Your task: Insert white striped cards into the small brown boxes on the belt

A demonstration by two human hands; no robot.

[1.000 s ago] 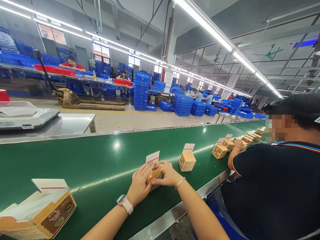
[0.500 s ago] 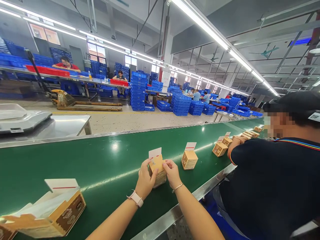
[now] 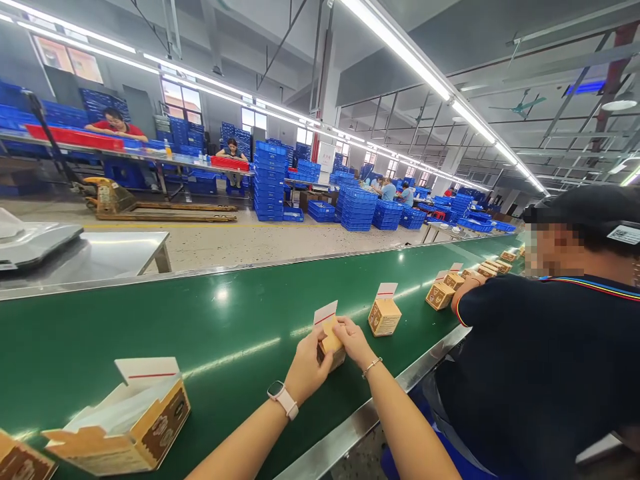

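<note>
Both hands grasp one small brown box (image 3: 331, 345) standing on the green conveyor belt (image 3: 150, 327), its white flap up. The left hand (image 3: 309, 369) wraps its near side; the right hand (image 3: 353, 340) presses its top. Another open box (image 3: 384, 316) stands just beyond, and a larger one (image 3: 127, 427) lies well to the left.

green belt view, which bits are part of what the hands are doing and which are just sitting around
In hand: small brown box, gripped by left hand and right hand; its white flap.
Lying about: open box at lower left, upright box, boxes by co-worker, blue crates.
</note>
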